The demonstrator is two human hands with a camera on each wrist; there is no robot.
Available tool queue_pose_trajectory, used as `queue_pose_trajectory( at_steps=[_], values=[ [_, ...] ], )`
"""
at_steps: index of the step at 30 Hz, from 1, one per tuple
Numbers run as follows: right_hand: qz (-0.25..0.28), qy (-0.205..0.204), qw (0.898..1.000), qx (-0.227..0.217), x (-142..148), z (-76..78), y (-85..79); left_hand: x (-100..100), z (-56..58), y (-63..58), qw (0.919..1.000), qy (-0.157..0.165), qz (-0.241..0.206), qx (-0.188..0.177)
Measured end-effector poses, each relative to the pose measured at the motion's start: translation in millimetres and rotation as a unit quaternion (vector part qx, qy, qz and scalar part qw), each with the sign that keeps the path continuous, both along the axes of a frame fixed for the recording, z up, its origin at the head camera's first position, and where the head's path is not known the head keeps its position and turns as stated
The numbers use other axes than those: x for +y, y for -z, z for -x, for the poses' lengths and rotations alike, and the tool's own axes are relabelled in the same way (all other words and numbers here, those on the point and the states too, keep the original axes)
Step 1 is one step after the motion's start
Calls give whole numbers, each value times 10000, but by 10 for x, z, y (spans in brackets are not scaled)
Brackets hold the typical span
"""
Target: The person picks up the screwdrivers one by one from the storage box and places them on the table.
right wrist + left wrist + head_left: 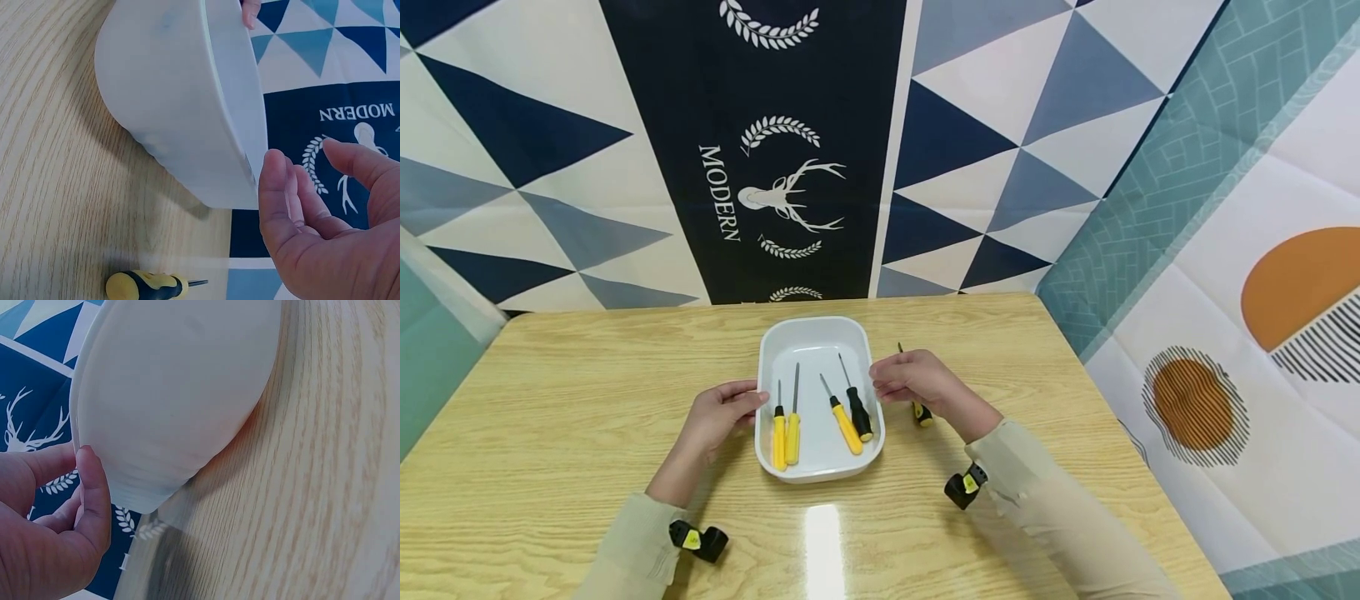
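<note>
Left hand (721, 414) of yours has the rim, thumb over the lip and fingertips against the outer wall, a pinch on the white tray (820, 454); right hand (921, 383) is over on the opposite side, fingers bent loosely, thumb standing well off them, nothing gripped, and whether those fingertips touch the wall you can't tell. Your tray sits midway between both hands, a smooth, glossy, round-cornered rectangle with steep sides, down on the pale wood-grain table (587, 400). Look inside: four screwdrivers, slim metal shafts pointing to the far end. On the left side there's a yellow one with a black collar (779, 442), and just beside it an all-yellow one (793, 440) with a longer shaft. Across the bare floor, leaning the other way, come a black-necked yellow one (848, 432) and a dark-handled one with a yellow butt (859, 414), close together. Outside, under your right hand's side, lies a chunky black-and-yellow screwdriver (147, 285), rounded at the butt, flat on the grain. Behind, creased cloth (790, 100) hangs, printed with triangles and a stag's head.
</note>
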State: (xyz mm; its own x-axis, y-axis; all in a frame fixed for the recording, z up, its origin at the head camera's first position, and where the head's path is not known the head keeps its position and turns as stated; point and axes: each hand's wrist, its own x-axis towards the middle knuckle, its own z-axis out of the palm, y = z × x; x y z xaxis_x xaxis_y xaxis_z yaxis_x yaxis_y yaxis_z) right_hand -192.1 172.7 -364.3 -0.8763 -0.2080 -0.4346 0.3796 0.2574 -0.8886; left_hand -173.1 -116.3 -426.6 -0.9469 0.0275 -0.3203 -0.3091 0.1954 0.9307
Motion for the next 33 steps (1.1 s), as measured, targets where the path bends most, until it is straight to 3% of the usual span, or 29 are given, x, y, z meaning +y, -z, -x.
queue_pose_trajectory(
  at_steps=[33],
  values=[
    [-111, -170, 9998, 16, -125, -58, 0, 3, -2, 11, 10000, 17, 48, -12]
  ],
)
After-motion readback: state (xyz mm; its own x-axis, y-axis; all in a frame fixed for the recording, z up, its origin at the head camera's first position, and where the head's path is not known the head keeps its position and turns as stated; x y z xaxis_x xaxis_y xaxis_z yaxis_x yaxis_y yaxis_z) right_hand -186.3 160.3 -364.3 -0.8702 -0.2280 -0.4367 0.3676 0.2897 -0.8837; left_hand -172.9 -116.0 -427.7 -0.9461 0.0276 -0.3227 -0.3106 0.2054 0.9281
